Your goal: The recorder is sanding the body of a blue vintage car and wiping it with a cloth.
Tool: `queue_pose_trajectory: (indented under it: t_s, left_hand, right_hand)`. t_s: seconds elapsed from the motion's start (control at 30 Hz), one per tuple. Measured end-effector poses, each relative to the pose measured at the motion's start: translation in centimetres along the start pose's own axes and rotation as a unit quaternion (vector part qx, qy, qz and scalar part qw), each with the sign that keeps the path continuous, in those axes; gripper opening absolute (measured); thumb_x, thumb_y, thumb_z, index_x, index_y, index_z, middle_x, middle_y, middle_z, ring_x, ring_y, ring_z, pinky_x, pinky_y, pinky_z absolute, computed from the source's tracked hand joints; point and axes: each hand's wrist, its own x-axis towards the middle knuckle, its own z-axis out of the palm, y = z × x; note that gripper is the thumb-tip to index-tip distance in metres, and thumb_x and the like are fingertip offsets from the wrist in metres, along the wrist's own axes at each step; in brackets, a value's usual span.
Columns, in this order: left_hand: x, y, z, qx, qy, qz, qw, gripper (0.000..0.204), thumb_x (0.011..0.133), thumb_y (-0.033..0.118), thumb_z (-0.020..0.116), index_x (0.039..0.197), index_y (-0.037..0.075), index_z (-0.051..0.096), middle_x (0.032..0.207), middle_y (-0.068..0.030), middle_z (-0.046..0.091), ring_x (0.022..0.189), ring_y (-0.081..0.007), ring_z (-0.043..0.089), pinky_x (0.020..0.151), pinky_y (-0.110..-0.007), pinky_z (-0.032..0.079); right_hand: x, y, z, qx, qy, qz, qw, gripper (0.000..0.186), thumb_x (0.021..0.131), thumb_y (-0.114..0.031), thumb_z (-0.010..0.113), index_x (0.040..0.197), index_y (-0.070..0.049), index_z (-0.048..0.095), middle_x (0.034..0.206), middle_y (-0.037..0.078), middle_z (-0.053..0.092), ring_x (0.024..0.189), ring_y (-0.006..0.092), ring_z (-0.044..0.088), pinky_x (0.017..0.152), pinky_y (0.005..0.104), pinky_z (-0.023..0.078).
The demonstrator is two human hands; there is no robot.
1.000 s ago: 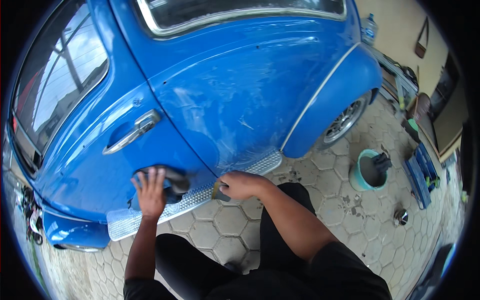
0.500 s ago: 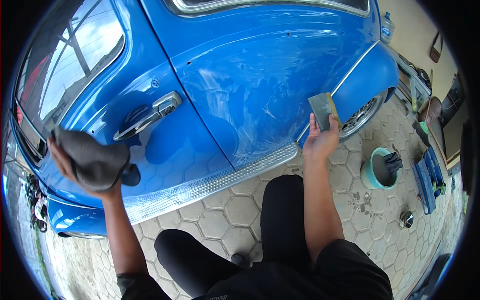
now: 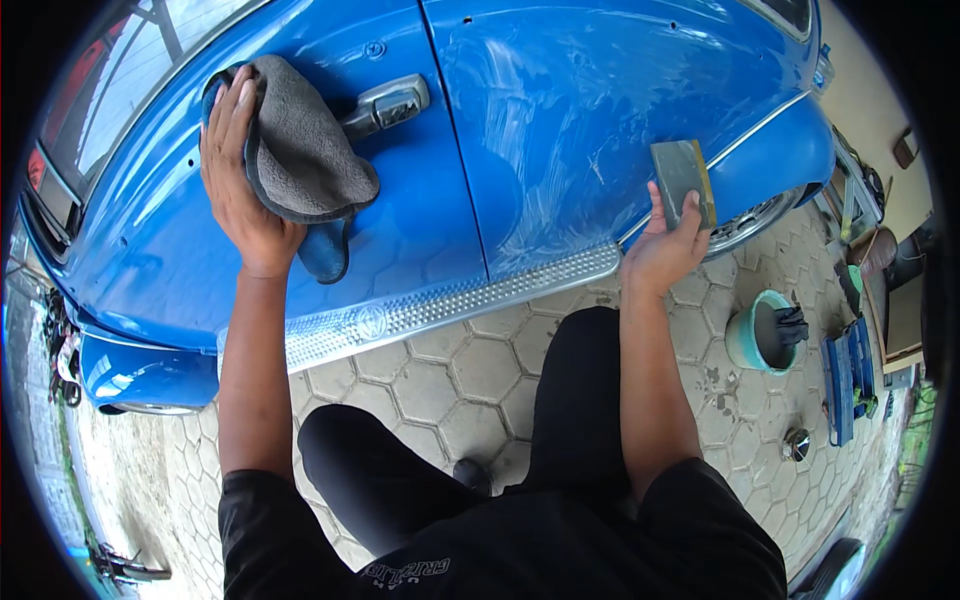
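Hexagonal paving (image 3: pixel 460 400) carries a blue car (image 3: pixel 560 60), seen from its side, with a front fender (image 3: pixel 145 375) at far left. Before the door (image 3: pixel 410 230), just left of its chrome handle (image 3: pixel 395 105), the left hand (image 3: pixel 240 200) holds a grey cloth (image 3: pixel 305 145) with long, nearly straight fingers; its thumb is hidden, and whether the cloth meets the paint cannot be told. For sound wiping, the cloth would best lie flat beneath the palm and pass in even, overlapping strokes, clear of the handle. Right of the door's rear edge, marked by a dark seam (image 3: pixel 466 170), the rear panel (image 3: pixel 560 130) bears whitish streaks. Along the lower edge runs a studded running board (image 3: pixel 480 298). Before the panel's lower right corner, the right hand (image 3: pixel 662 255) grips a flat grey block (image 3: pixel 678 178) between thumb and fingers; such a block is probably best kept level, its corners off the paint. Handle, seam and pale trim strip (image 3: pixel 755 137) are edges to respect; the panel between the hands offers open room. Toward the paving's right edge stand a turquoise bucket (image 3: pixel 740 345) and a blue box (image 3: pixel 840 390).
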Motion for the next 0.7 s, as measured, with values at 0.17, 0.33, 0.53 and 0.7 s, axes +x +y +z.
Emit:
queue_pose_trajectory:
  t_s: [0.17,0.33,0.53,0.7]
  left_hand:
    - [-8.4,-1.0,0.8,0.046,0.019,0.013,0.999,0.103,0.097,0.034,0.095,0.185,0.005,0.051,0.197,-0.0276,0.039,0.183,-0.0612,0.027,0.147,-0.077,0.021]
    - [-18.6,1.5,1.2,0.19,-0.181,0.018,0.965,0.081,0.103,0.022,0.078,0.182,0.021,0.062,0.199,-0.0142,0.042,0.187,-0.0546,0.017,0.149,-0.077,0.01]
    - [-19.7,8.0,3.6,0.162,-0.325,0.071,0.929,0.083,0.107,0.015,0.072,0.188,0.029,0.057,0.198,0.0058,0.043,0.154,-0.0389,0.058,0.143,-0.074,0.031]
    - [-17.3,12.1,4.9,0.167,-0.374,0.007,0.912,0.089,0.109,0.01,0.066,0.194,0.024,0.043,0.201,0.0062,0.036,0.157,-0.0321,0.058,0.144,-0.069,0.035]
  right_hand:
    - [0.3,-0.4,-1.5,-0.07,-0.059,-0.042,0.995,0.034,0.128,-0.018,0.063,0.142,0.011,0.077,0.136,0.018,0.085,0.119,0.0255,0.085,0.104,0.0502,0.075]
    - [2.0,-0.1,-3.9,-0.12,-0.075,-0.038,0.989,0.033,0.129,-0.02,0.065,0.138,0.009,0.079,0.134,0.017,0.084,0.12,0.0253,0.083,0.108,0.0521,0.075]
    - [2.6,0.4,-5.2,-0.153,-0.071,-0.03,0.985,0.034,0.129,-0.018,0.062,0.139,0.01,0.079,0.135,0.018,0.084,0.117,0.0255,0.084,0.108,0.0512,0.075]
    - [2.9,1.0,-5.1,-0.137,-0.092,-0.044,0.985,0.035,0.13,-0.017,0.06,0.14,0.01,0.079,0.135,0.018,0.084,0.116,0.0256,0.085,0.107,0.0497,0.075]
